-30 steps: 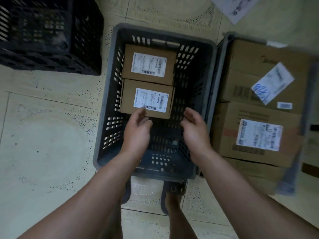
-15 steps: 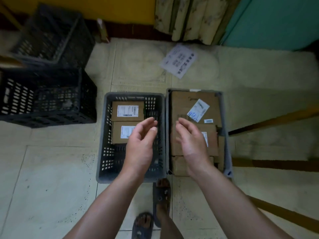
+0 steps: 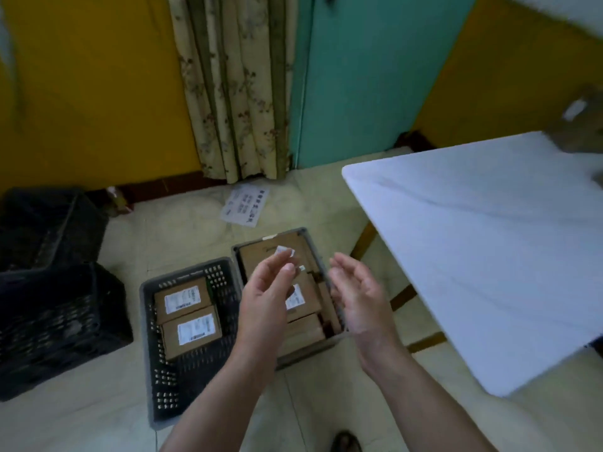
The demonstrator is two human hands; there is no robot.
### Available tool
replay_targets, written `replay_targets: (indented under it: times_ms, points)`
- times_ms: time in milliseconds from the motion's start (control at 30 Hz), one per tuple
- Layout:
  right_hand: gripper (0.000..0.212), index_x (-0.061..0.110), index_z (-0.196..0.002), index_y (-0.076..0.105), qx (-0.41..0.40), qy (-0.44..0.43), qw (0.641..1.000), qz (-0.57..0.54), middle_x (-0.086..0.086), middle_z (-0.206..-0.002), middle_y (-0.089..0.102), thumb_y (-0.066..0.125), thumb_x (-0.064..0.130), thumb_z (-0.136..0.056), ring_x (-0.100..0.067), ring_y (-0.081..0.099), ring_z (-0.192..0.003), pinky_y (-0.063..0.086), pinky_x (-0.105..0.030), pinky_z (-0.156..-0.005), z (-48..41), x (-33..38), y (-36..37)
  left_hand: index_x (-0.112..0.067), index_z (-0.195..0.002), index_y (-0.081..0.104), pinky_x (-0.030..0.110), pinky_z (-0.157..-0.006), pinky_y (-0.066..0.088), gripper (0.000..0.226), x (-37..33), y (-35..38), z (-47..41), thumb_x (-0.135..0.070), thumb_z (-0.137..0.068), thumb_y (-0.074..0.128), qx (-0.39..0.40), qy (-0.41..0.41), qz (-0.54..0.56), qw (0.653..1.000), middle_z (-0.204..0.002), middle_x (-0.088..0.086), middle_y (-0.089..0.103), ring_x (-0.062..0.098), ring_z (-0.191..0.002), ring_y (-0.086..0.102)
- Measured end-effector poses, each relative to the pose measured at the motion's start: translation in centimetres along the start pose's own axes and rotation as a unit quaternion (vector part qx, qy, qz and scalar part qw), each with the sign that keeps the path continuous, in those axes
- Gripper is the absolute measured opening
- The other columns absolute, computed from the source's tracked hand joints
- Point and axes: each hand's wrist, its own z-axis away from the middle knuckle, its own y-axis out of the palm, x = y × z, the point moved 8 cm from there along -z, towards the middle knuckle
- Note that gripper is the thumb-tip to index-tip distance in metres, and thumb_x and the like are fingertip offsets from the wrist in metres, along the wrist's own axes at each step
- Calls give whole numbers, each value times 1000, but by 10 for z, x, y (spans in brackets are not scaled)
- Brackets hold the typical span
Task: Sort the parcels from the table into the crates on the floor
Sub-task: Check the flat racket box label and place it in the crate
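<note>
Two grey crates stand side by side on the floor. The left crate [image 3: 153, 370] holds two small brown parcels with white labels [image 3: 182, 300], [image 3: 192, 334]. The right crate [image 3: 313, 249] is packed with larger cardboard boxes [image 3: 277, 252]. My left hand [image 3: 264, 301] and my right hand [image 3: 359, 295] hover empty above the crates, fingers relaxed, palms facing each other. The white table [image 3: 489, 243] fills the right side. A blurred brown parcel [image 3: 580, 125] sits at the table's far right corner.
Two black crates [image 3: 55, 321] stand at the left, one behind the other. A printed sheet [image 3: 244, 205] lies on the floor near a floral curtain [image 3: 235, 86]. My sandalled foot [image 3: 346, 443] shows at the bottom edge.
My view rose from close over the left crate and swung right, bringing the table into sight. Both hands lifted away from the parcels and stay empty.
</note>
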Motion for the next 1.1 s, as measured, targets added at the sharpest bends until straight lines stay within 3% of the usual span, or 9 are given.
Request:
replay_targets:
  times_ms: [67, 167, 300, 667, 967, 1100]
  points:
    - [32, 27, -132, 61, -33, -13, 999, -5, 14, -126, 64, 60, 26, -100, -2, 59, -116, 50, -19, -95, 11, 14, -50, -22, -119, 67, 27, -94, 51, 23, -8, 47, 16, -17, -100, 56, 38, 3, -17, 999, -112, -6, 73, 9, -108, 67]
    - [31, 23, -131, 62, -67, -15, 997, -23, 11, -126, 65, 61, 25, -100, -7, 60, -116, 48, -30, -105, 19, 25, -111, -24, -118, 68, 26, -94, 50, 22, -9, 107, 32, -17, -100, 57, 76, 10, -34, 996, -112, -7, 73, 9, -110, 66]
    - [29, 25, -129, 63, -96, -24, 993, -59, 18, -125, 64, 60, 26, -100, 1, 59, -117, 46, -27, -108, 23, 30, -205, -23, -118, 67, 23, -94, 51, 23, 0, 202, 53, -16, -100, 56, 120, 21, -50, 991, -110, -10, 74, 5, -104, 67]
    - [28, 27, -127, 65, -211, -26, 975, -71, 16, -126, 64, 61, 28, -99, -3, 58, -121, 46, -37, -110, 4, 17, -518, -26, -117, 66, 27, -94, 50, 23, 83, 506, 119, -16, -100, 55, 227, -16, -79, 971, -112, -11, 73, 6, -105, 68]
    - [30, 25, -130, 64, -258, -27, 962, -84, 12, -130, 64, 59, 28, -100, -7, 58, -123, 47, -36, -109, -68, 26, -677, -24, -117, 67, 28, -93, 51, 22, 117, 684, 104, -16, -100, 56, 276, -40, -107, 954, -112, -10, 73, 7, -103, 68]
    - [31, 25, -131, 62, -267, -22, 960, -79, 12, -131, 63, 59, 29, -100, -6, 59, -121, 48, -30, -103, -127, 33, -742, -25, -114, 67, 31, -97, 50, 20, 137, 765, 67, -16, -100, 56, 283, -63, -110, 951, -113, -6, 72, 11, -105, 67]
